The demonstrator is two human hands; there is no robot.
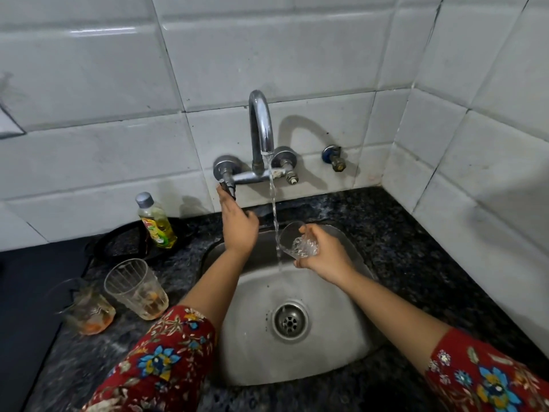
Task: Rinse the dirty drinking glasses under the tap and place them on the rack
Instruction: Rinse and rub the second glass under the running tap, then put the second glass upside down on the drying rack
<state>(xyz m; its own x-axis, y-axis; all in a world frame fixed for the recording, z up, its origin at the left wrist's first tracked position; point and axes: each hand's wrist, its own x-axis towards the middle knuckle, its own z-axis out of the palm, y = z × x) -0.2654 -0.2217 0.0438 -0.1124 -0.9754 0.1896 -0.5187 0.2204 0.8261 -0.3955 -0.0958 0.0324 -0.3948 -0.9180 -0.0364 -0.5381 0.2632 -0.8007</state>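
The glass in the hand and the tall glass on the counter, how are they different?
The held glass lies tilted in the right hand beside the water stream; the tall glass stands upright on the counter. The held glass looks clean, while the tall glass has orange-brown dregs. Both are clear glass.

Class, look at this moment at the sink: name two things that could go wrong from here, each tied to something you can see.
1. The right hand holds a wet glass tilted beside the stream; it could slip into the steel sink.
2. Two dirty glasses stand near the left sleeve on the counter; the arm might knock them.
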